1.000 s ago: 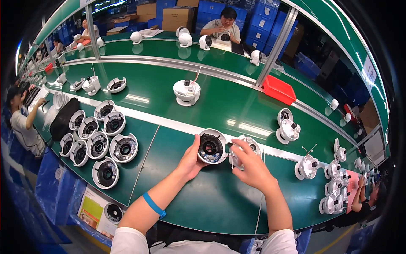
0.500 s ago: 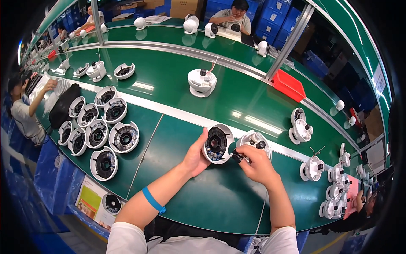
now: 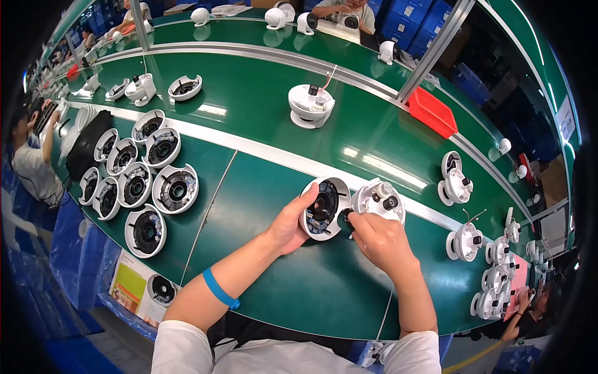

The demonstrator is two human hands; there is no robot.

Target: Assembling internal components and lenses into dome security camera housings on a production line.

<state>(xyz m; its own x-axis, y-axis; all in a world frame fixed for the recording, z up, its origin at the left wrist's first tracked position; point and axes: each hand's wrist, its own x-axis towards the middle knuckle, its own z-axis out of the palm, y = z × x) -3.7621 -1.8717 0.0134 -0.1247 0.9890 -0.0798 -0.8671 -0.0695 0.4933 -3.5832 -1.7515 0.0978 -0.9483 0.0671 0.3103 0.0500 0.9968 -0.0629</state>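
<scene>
Just right of the frame's centre, the left hand (image 3: 291, 225) is gripping a round white dome-camera housing (image 3: 325, 208), its fingers curling around the housing's left rim and tipping the open, dark inside toward the viewer. The right hand (image 3: 381, 242) is closing its fingertips on a small black part (image 3: 344, 219) at the housing's lower right edge; whether that part is loose or fixed to the housing is not clear. Just beside the housing, touching or nearly touching its right side, a second white camera body (image 3: 380, 198) is lying on the green tabletop (image 3: 261, 193) with small dark knobs showing on top. A blue band (image 3: 219, 289) is sitting on the left forearm.

At the left of the frame, a cluster of similar open housings (image 3: 134, 181) is lying in rows. Finished white camera units (image 3: 492, 262) are standing along the right edge, and a red bin (image 3: 432, 113) is resting at the upper right.
</scene>
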